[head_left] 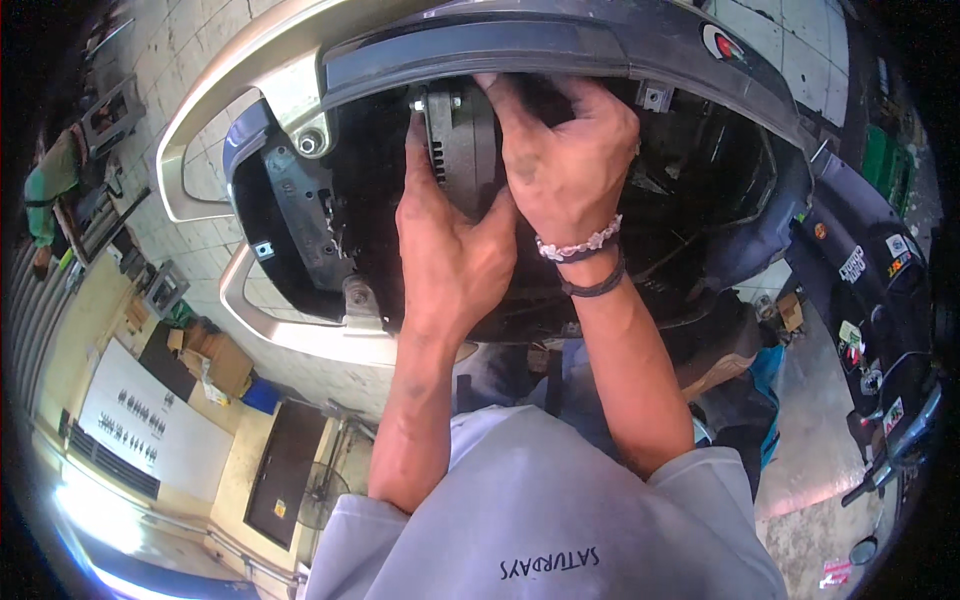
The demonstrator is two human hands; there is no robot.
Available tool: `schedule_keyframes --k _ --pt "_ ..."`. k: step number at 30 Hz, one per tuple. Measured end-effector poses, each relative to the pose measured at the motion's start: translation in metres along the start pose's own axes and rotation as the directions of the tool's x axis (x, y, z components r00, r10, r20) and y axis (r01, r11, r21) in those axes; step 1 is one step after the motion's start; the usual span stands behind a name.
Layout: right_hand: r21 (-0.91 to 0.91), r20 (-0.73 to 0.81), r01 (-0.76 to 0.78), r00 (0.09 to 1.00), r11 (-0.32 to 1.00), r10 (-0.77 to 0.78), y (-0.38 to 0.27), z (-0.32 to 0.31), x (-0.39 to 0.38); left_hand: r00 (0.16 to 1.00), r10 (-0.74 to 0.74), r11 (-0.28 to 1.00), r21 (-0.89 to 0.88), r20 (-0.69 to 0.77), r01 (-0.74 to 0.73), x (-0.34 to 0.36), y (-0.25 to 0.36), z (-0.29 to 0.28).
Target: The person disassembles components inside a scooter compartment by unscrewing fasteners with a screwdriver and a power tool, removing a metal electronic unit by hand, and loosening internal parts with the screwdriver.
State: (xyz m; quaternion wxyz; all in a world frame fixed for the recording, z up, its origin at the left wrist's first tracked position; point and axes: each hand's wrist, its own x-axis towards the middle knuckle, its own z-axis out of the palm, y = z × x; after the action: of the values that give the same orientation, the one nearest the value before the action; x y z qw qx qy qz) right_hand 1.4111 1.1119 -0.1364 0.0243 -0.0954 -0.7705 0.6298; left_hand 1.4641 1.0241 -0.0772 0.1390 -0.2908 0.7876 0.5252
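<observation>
A person in a grey T-shirt [545,520] reaches both bare forearms up into the open underside of a scooter's rear bodywork [700,190]. The left hand [450,250] lies flat against a black ribbed part [462,150], fingers pressed together and pointing upward along its left edge. The right hand [565,160], wearing a beaded bracelet [580,245] and a dark band [595,287] at the wrist, covers the same part from the right, fingers curled over its top. The ribbed part sits between the two hands, high in the dark cavity, just under the black tail trim [480,50]. A silver grab rail [200,130] curves around the left side. Beyond lies a tiled floor [190,40].
</observation>
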Motion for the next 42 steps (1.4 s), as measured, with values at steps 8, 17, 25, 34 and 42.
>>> schedule_keyframes --k 8,17,25,34,42 --pt "-0.099 0.087 0.418 0.908 0.903 -0.411 0.024 -0.005 0.015 0.999 0.029 1.000 0.006 0.013 -0.029 0.000 -0.001 -0.005" --pt "-0.148 -0.019 0.225 0.973 0.963 -0.230 0.007 -0.001 0.006 1.000 0.018 1.000 -0.026 0.023 -0.017 0.000 0.003 0.000" --pt "-0.394 -0.124 -0.006 0.991 0.919 -0.046 -0.015 0.014 -0.002 0.991 0.132 0.987 -0.098 0.022 -0.130 0.001 -0.003 -0.004" --pt "-0.208 -0.011 0.100 0.994 0.973 -0.105 0.007 0.000 0.005 0.992 0.121 0.992 -0.029 0.035 -0.120 0.002 -0.001 -0.006" --pt "-0.226 0.141 0.351 0.935 0.909 -0.326 0.011 -0.015 0.016 0.992 0.121 0.991 0.053 0.028 -0.123 0.004 -0.006 -0.007"
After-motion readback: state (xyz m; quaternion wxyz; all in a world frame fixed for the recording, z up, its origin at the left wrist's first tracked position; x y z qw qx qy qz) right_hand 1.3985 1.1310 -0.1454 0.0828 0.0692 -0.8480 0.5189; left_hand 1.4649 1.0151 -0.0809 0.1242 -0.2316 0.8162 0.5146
